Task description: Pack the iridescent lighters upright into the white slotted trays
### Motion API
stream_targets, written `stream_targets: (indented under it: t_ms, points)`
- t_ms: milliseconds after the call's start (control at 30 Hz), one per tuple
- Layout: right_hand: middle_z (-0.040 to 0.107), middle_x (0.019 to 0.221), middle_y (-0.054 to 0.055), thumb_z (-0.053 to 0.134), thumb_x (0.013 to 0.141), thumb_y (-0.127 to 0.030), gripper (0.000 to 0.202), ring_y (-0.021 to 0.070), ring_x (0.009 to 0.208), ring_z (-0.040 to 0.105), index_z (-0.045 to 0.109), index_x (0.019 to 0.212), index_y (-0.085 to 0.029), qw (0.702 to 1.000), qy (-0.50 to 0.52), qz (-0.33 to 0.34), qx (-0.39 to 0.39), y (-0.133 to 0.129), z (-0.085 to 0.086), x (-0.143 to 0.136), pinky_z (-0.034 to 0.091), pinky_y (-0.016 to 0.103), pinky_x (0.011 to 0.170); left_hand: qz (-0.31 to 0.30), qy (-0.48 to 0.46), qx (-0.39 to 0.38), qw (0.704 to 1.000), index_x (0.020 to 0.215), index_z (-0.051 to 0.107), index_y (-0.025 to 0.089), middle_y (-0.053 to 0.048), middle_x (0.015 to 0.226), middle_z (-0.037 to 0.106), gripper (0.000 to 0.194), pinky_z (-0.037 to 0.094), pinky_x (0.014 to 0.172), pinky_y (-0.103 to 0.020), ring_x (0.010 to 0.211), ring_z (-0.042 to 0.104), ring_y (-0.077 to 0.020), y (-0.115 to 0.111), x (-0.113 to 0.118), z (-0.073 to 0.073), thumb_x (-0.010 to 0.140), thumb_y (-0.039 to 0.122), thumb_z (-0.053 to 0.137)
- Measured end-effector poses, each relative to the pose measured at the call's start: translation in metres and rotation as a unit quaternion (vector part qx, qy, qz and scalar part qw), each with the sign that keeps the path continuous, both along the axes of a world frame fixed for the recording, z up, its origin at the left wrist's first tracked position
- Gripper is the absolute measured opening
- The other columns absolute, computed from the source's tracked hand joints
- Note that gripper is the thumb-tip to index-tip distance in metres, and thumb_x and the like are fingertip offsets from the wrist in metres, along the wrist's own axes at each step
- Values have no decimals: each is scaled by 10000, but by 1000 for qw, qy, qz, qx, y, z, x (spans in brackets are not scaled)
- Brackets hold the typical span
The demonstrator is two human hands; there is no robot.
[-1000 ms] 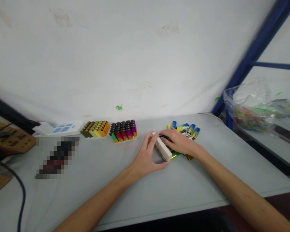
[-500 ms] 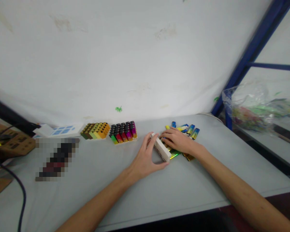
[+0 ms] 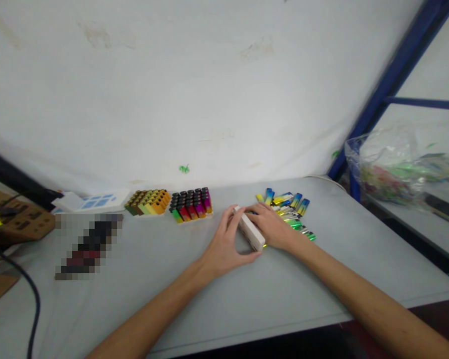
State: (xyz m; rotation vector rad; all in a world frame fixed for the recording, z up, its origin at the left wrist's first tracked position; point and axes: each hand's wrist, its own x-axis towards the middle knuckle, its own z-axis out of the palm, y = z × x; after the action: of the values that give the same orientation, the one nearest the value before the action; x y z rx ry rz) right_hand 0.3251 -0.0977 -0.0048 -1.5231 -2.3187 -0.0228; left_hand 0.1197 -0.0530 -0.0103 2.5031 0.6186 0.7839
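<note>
The left hand (image 3: 224,247) grips a white tray (image 3: 251,230), thumb at its near end and fingers at its far end, on a gray tabletop (image 3: 172,299). The right hand (image 3: 271,224) bends over the tray's right side, fingers close together; whether it holds anything cannot be told, as the hand hides what lies beneath. Just beside it, loose lighters (image 3: 297,200) in blue, yellow and green metallic colors, as far as the blur allows, lie spread on the tabletop. Farther left, near the white wall (image 3: 224,99), stand a block of black-topped lighters (image 3: 191,205) and, next to it, a block of yellow and brown ones. A clear plastic bag (image 3: 389,169) sits at right, beyond a blue post (image 3: 381,94).
</note>
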Motion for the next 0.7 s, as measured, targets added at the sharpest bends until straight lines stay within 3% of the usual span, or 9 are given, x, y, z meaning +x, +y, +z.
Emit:
stream_targets:
  t_ms: [100,367,567,700]
  points:
    - [696,1282,148,519,1039,-259,284,280,1238,607,728,1218,-190,1000,-1,-11,-8,1,1,3,334,564,1187,1,-1,5,1000,1573,289,215,-194,1608,321,1048,338,1266,-547,1539,325,-376,-1,-1,0,723,411,870]
    - [730,1223,144,452,1089,-315,354,270,1151,654,720,1271,-172,1000,-17,-3,9,8,0,15,457,509,1066,9,9,24,1000,1564,289,195,-206,1591,327,1046,350,1258,-540,1532,331,-378,0,-11,1,714,405,862]
    - [725,1189,179,497,1052,-233,298,282,1152,642,737,1190,-126,998,53,-10,20,4,8,-5,478,457,1043,-5,7,12,1000,1585,258,228,-196,1626,282,1051,339,1265,-542,1537,328,-377,3,-5,-1,743,421,856]
    - [713,1233,192,560,998,-168,256,295,1154,640,739,1172,-112,999,40,-16,-8,3,5,-15,449,483,1073,-1,5,7,1000,1566,295,234,-195,1620,290,1005,336,1263,-552,1538,325,-380,3,-3,0,750,415,853]
